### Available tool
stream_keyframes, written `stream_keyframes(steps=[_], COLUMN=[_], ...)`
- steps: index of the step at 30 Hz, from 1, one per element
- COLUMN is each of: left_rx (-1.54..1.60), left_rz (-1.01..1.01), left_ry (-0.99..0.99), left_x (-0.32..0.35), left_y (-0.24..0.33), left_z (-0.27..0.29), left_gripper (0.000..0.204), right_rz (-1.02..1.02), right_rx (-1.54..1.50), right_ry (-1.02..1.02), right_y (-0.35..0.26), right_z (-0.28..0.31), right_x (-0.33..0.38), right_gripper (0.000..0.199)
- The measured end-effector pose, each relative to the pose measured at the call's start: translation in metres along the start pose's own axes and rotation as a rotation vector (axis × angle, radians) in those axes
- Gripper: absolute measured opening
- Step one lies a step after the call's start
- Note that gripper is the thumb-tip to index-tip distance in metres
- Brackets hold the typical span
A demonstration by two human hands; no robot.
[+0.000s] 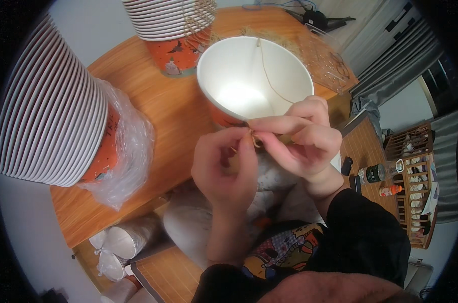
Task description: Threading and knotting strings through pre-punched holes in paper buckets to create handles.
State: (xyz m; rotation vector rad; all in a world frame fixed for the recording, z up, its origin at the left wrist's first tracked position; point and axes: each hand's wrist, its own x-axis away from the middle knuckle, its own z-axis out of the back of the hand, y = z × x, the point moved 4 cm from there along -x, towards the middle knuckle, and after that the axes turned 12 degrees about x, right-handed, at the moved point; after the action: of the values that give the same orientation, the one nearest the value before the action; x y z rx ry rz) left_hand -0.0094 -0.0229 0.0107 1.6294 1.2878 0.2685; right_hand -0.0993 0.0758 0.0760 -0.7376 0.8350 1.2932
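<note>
A paper bucket (pixel 239 76), white inside and orange outside, stands tilted at the table edge with its mouth toward me. A thin tan twine (pixel 266 77) hangs from the far rim, runs down inside the bucket and crosses to the near side. At the near rim my left hand (pixel 224 166) pinches the twine between thumb and forefinger. My right hand (pixel 309 139) pinches it just beside, thumb and fingers almost touching the left ones. A small loop of twine shows between the fingertips; its exact shape is partly hidden.
Nested buckets (pixel 52 106) in a clear plastic bag (pixel 133 151) stand at left on the wooden table (pixel 163 121). Another stack (pixel 173 55) with twine over it is behind. A clear tray (pixel 330 65) lies at right; bottles (pixel 372 174) stand beyond. More wrapped buckets (pixel 125 240) lie below.
</note>
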Motion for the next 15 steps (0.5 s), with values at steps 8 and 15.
stream_keyframes(steps=[8,15], left_rx=[-0.035,-0.056], left_rz=[-0.028,-0.091], left_ry=[-0.103,-0.051], left_x=[0.0012,-0.0008], left_y=[-0.0007,0.0010], left_z=[0.0019,0.0002], left_gripper=[0.009,0.011], right_rz=[0.014,-0.016], right_rx=[0.000,-0.001], right_ry=[0.010,-0.022], right_y=[-0.0021,-0.0038], right_z=[-0.0009,-0.0001], right_x=[-0.0023,-0.0043], right_gripper=[0.035,0.034])
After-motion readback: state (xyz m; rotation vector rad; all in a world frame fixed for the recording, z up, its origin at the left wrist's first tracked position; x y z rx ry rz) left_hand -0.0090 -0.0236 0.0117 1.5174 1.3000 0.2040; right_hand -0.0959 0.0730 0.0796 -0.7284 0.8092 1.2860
